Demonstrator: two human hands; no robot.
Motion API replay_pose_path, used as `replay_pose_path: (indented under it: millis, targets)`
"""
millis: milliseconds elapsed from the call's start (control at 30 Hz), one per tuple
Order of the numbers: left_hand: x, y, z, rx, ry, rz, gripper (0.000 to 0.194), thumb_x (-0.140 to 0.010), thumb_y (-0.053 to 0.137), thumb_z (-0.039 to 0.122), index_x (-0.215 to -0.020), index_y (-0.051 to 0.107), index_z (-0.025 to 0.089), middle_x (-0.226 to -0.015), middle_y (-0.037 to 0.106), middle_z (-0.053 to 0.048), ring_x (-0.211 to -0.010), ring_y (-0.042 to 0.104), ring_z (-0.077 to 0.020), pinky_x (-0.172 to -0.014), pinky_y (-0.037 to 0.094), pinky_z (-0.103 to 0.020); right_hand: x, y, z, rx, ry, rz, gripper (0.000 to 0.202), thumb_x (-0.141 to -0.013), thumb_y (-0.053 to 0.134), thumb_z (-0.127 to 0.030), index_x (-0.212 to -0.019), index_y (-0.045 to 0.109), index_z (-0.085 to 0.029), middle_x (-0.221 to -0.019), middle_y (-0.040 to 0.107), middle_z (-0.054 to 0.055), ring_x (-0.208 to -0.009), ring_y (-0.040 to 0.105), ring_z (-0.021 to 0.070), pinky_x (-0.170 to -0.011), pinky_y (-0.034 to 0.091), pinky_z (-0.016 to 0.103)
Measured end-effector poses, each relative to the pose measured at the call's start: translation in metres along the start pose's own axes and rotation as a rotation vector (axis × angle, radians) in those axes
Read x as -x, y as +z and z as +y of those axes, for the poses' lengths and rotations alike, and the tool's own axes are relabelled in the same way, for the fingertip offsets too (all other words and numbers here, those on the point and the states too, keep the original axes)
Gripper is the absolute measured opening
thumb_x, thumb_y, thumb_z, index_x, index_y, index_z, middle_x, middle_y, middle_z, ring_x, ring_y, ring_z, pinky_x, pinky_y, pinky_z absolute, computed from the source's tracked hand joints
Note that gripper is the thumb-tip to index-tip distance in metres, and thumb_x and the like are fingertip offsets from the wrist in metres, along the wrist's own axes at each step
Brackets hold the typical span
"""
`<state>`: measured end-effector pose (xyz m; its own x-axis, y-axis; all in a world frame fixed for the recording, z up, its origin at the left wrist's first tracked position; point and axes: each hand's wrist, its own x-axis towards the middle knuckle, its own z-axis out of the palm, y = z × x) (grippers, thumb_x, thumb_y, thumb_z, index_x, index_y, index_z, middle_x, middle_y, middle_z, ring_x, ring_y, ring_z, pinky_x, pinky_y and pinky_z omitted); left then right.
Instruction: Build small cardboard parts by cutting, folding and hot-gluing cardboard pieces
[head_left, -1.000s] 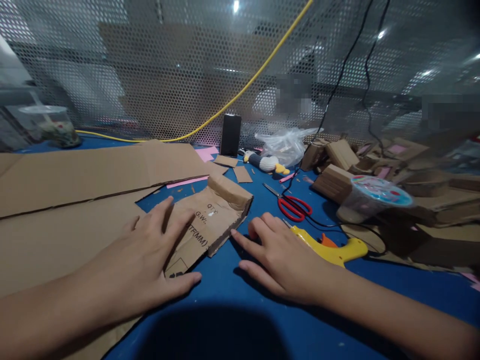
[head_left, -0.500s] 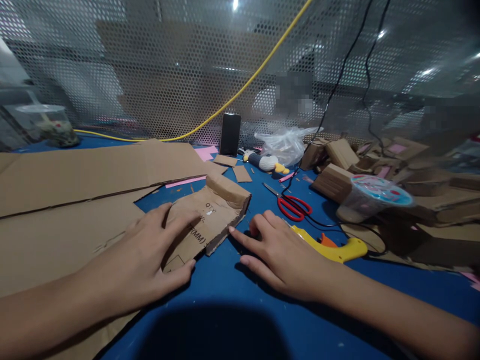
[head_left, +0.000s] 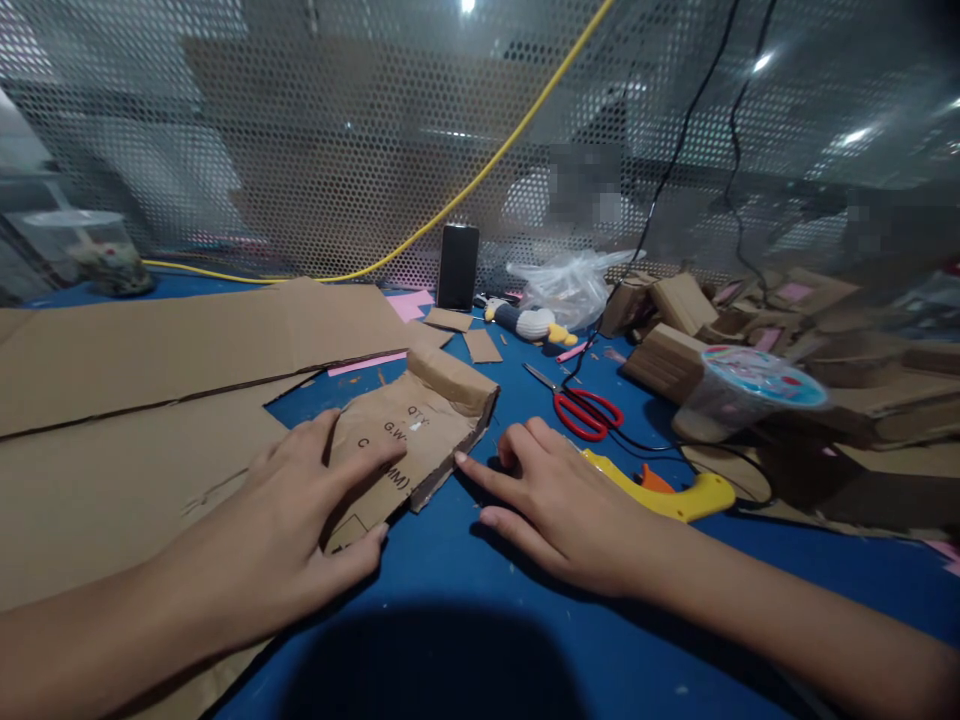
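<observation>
Apparently, in the head view, a printed cardboard piece (head_left: 439,420) is being steadied on the blue table (head_left: 442,575): it is partly covered by the left hand (head_left: 292,510), fingers spread, while its upturned edge (head_left: 435,486) is met by the right hand's (head_left: 551,500) extended index finger, nothing being pinched. Edge alignment seems in hand; even pressure would be called for next.

We find the scene rather dim, with white glares (head_left: 855,136) at the far perforated panel (head_left: 337,150), a dark shadow (head_left: 431,665) on the near blue table (head_left: 431,570), and blur toward the far right.
</observation>
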<state>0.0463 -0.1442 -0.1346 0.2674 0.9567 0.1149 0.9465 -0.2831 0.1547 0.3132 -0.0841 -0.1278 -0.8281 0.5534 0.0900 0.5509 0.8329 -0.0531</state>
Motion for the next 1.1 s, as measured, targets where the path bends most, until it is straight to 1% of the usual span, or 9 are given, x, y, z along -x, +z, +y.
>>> replay_pose_path:
  millis: [67, 200, 400, 500, 600, 700, 800, 967, 1100]
  targets:
    - [0.0, -0.002, 0.004, -0.012, -0.003, 0.019, 0.059, -0.085, 0.047, 0.054, -0.142, 0.049, 0.039, -0.142, 0.046, -0.015, -0.13, 0.048, -0.0437, -0.096, 0.048, -0.063, 0.001, -0.001, 0.0, 0.012, -0.003, 0.003, 0.053, -0.102, 0.034, -0.043, -0.143, 0.052, -0.015, -0.1, 0.052, 0.017, -0.089, 0.043, 0.028, -0.08, 0.045, 0.047]
    - [0.004, 0.0, 0.011, -0.034, -0.04, 0.115, 0.056, -0.087, 0.044, 0.052, -0.141, 0.05, 0.039, -0.145, 0.044, -0.014, -0.131, 0.047, -0.0409, -0.098, 0.047, -0.06, 0.003, -0.002, 0.001, 0.031, 0.004, -0.006, 0.054, -0.102, 0.033, -0.044, -0.144, 0.051, -0.015, -0.1, 0.053, 0.017, -0.089, 0.043, 0.0282, -0.08, 0.045, 0.048]
    - [0.005, 0.0, 0.016, -0.024, -0.058, 0.109, 0.054, -0.085, 0.047, 0.05, -0.138, 0.053, 0.042, -0.147, 0.042, -0.01, -0.131, 0.047, -0.0403, -0.1, 0.046, -0.061, 0.005, -0.001, 0.002, 0.054, 0.015, -0.006, 0.056, -0.101, 0.033, -0.044, -0.145, 0.05, -0.013, -0.101, 0.053, 0.018, -0.09, 0.043, 0.029, -0.082, 0.046, 0.05]
    - [0.004, -0.001, 0.015, -0.039, -0.048, 0.115, 0.054, -0.085, 0.048, 0.049, -0.138, 0.054, 0.041, -0.145, 0.042, -0.011, -0.131, 0.046, -0.0406, -0.099, 0.046, -0.06, 0.005, -0.001, 0.002, 0.049, 0.021, -0.008, 0.056, -0.102, 0.032, -0.044, -0.145, 0.05, -0.012, -0.103, 0.052, 0.019, -0.091, 0.044, 0.0294, -0.083, 0.046, 0.05]
    - [0.005, 0.001, 0.014, -0.045, -0.036, 0.108, 0.056, -0.085, 0.049, 0.048, -0.14, 0.052, 0.041, -0.143, 0.042, -0.013, -0.133, 0.045, -0.0406, -0.099, 0.047, -0.059, 0.005, 0.0, 0.002, 0.042, 0.028, -0.004, 0.056, -0.101, 0.033, -0.044, -0.145, 0.049, -0.014, -0.105, 0.051, 0.019, -0.093, 0.044, 0.0299, -0.084, 0.046, 0.051]
    - [0.006, 0.004, 0.013, -0.03, -0.031, 0.112, 0.055, -0.086, 0.048, 0.046, -0.141, 0.051, 0.04, -0.146, 0.04, -0.012, -0.134, 0.044, -0.0401, -0.101, 0.045, -0.059, 0.005, 0.0, 0.003, 0.038, 0.037, 0.001, 0.055, -0.101, 0.033, -0.045, -0.145, 0.05, -0.016, -0.104, 0.051, 0.018, -0.094, 0.044, 0.0307, -0.085, 0.046, 0.052]
    - [0.007, 0.006, 0.015, -0.024, -0.034, 0.121, 0.053, -0.087, 0.047, 0.045, -0.14, 0.052, 0.04, -0.148, 0.039, -0.01, -0.134, 0.044, -0.0388, -0.102, 0.044, -0.058, 0.004, -0.001, 0.004, 0.035, 0.039, 0.002, 0.055, -0.101, 0.033, -0.045, -0.144, 0.051, -0.015, -0.104, 0.051, 0.018, -0.094, 0.044, 0.0308, -0.085, 0.046, 0.052]
    - [0.006, 0.005, 0.015, -0.033, -0.009, 0.136, 0.051, -0.089, 0.044, 0.044, -0.139, 0.052, 0.041, -0.143, 0.041, -0.012, -0.131, 0.045, -0.0374, -0.101, 0.045, -0.057, 0.003, -0.003, 0.005, 0.033, 0.02, 0.015, 0.053, -0.101, 0.034, -0.043, -0.142, 0.053, -0.015, -0.101, 0.052, 0.017, -0.092, 0.045, 0.0297, -0.083, 0.046, 0.05]
    - [0.005, 0.005, 0.012, -0.056, 0.027, 0.102, 0.051, -0.089, 0.043, 0.047, -0.139, 0.051, 0.043, -0.14, 0.042, -0.012, -0.128, 0.047, -0.0389, -0.097, 0.047, -0.059, 0.001, -0.005, 0.005, 0.041, 0.02, 0.009, 0.053, -0.101, 0.032, -0.043, -0.141, 0.055, -0.015, -0.101, 0.051, 0.018, -0.092, 0.044, 0.0298, -0.083, 0.046, 0.05]
